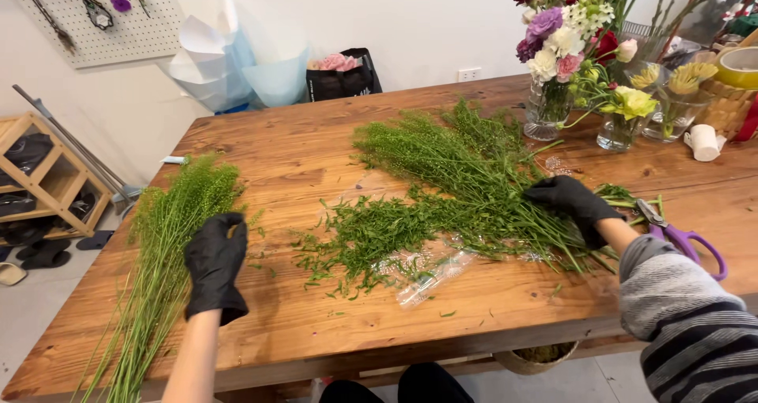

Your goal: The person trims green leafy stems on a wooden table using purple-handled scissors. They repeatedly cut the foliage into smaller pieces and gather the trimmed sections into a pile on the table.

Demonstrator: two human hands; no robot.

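At the left edge of the long brown wooden table (316,154) lies a tidy sheaf of thin, pale green feathery stems (162,253). Its long axis runs near to far, bare stalk ends toward the person, leafy tips pointing to the far side. The left hand (215,265), in a black glove, rests beside the sheaf's right flank, fingers curled over at the top and touching the stems; I cannot tell whether it grips any. Mid-table, loose green trimmings (359,237) lie scattered over a crumpled clear plastic wrap (430,273). Right of that spreads a bigger, untidier bunch of the same greenery (450,170), tips fanned up-left, cut ends pointing down-right. The right hand (572,202), also black-gloved, presses down on those stalk ends, clenched around a few. To do this well, I judge it best to draw out single stems along their length, not across, so the tips do not tangle. Purple-handled scissors (679,241) lie just beside the wrist; glass vases of mixed flowers (564,56) stand farther back
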